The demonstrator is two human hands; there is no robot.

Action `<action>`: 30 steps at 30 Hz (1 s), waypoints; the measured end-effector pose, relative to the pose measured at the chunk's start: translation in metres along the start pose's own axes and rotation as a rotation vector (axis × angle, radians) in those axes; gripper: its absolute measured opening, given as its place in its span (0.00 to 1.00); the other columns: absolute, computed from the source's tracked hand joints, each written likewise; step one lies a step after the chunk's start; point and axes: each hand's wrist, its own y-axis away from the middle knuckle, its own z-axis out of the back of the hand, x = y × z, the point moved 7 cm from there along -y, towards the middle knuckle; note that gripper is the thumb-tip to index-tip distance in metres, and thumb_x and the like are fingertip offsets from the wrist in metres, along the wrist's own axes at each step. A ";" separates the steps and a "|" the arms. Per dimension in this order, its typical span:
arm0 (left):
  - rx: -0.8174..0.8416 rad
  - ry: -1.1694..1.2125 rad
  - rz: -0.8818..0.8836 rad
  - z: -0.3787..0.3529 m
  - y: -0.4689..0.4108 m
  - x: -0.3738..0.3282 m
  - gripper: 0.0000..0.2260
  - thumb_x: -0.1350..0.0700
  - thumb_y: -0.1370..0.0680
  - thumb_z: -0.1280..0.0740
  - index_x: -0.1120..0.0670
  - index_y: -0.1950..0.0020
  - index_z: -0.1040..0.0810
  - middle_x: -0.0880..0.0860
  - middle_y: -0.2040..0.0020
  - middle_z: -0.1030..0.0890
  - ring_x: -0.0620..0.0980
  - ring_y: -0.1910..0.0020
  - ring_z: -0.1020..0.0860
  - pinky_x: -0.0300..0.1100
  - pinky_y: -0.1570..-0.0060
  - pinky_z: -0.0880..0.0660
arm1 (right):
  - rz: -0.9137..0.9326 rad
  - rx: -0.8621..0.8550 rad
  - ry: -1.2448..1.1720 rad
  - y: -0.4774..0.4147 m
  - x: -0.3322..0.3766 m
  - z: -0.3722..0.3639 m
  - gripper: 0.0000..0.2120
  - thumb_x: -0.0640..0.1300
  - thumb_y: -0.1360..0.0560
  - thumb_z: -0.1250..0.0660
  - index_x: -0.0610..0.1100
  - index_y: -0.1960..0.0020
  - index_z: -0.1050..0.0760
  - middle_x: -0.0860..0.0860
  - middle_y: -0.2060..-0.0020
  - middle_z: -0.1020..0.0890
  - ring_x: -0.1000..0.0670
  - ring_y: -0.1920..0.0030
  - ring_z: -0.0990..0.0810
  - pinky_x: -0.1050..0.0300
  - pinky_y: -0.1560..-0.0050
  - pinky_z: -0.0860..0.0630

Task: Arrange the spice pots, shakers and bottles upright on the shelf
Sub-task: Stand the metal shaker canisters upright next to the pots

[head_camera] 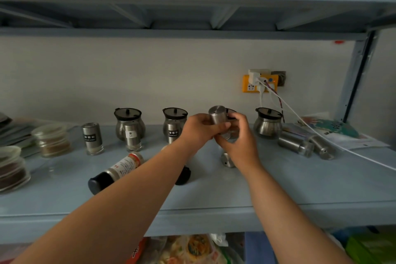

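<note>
Above the middle of the blue shelf (278, 188), my left hand (199, 128) and my right hand (240, 139) both grip one steel shaker (218, 114), held roughly upright. Three steel pots with dark lids stand along the back wall (128, 123) (174, 120) (267, 123); a fourth is hidden behind my hands. Upright shakers stand at the left (92, 138), in front of the first pot (132, 137) and the second pot (172, 134). A labelled bottle (115, 172) with a black cap lies on its side. Two steel shakers (295, 144) (321, 146) lie at the right, another (227, 161) beneath my right wrist.
Stacked lidded glass dishes (51, 140) (10, 167) sit at the left. A yellow wall socket (255, 83) feeds a white cable (321, 133) that runs across the shelf's right side over papers (342, 133). A black cap (183, 176) lies under my left forearm. A shelf runs overhead.
</note>
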 end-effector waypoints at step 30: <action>-0.127 0.368 0.044 0.005 0.019 0.003 0.16 0.61 0.28 0.28 0.60 0.43 0.28 0.55 0.52 0.19 0.47 0.59 0.19 0.33 0.68 0.22 | -0.336 0.168 -0.527 0.004 -0.007 -0.014 0.23 0.47 0.35 0.26 0.52 0.41 0.24 0.45 0.45 0.19 0.45 0.42 0.21 0.47 0.39 0.25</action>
